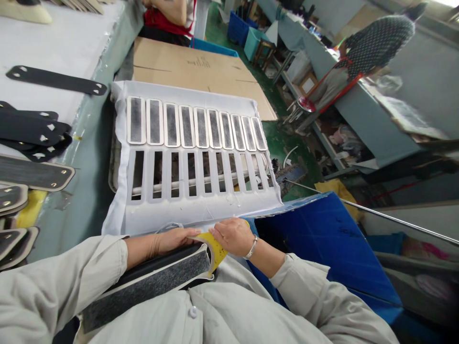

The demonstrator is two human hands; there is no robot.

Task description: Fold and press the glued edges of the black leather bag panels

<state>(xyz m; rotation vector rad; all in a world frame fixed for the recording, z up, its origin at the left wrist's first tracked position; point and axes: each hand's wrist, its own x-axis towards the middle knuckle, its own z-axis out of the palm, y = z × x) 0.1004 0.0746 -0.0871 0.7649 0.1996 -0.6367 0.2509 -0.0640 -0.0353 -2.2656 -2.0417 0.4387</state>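
A stack of long strips with grey felt faces and cream borders lies across my lap. My left hand rests on the top of that stack, fingers closed around its upper edge. My right hand pinches a yellow backing sheet that curls off the end of the top strip. Just beyond my hands stands a white slotted tray. Its far row holds several grey felt strips; its near row of slots is open.
Black straps and more bordered strips lie on the white table at left. A flat cardboard sheet sits behind the tray. A blue bin stands at my right. Other people work at the benches beyond.
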